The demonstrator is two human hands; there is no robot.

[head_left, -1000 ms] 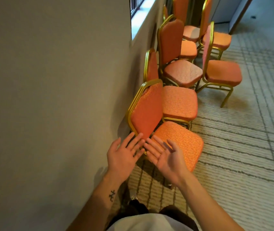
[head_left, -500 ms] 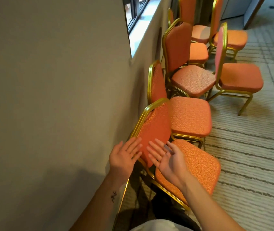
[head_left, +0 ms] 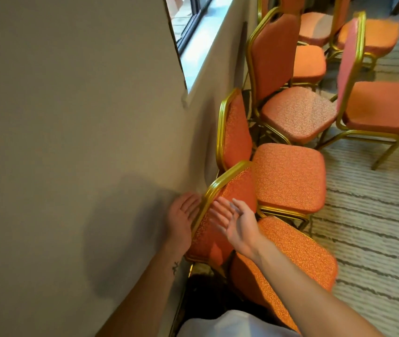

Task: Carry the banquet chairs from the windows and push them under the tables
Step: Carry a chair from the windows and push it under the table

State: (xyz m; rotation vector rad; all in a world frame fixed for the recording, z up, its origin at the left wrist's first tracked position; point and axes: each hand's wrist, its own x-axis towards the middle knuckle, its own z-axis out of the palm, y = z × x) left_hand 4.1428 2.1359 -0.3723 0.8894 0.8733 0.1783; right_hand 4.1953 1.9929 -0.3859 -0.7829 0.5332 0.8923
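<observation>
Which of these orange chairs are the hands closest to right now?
The nearest chair, whose gold-framed backrest stands between the left hand and right hand; the others stand further along the wall.

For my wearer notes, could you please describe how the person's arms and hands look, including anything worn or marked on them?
Both forearms are bare, with no sleeves in view. The left hand and the right hand wear no gloves, and no rings or watch are visible. A small dark tattoo sits on the left forearm near the wrist. A white garment shows at the bottom edge.
</observation>
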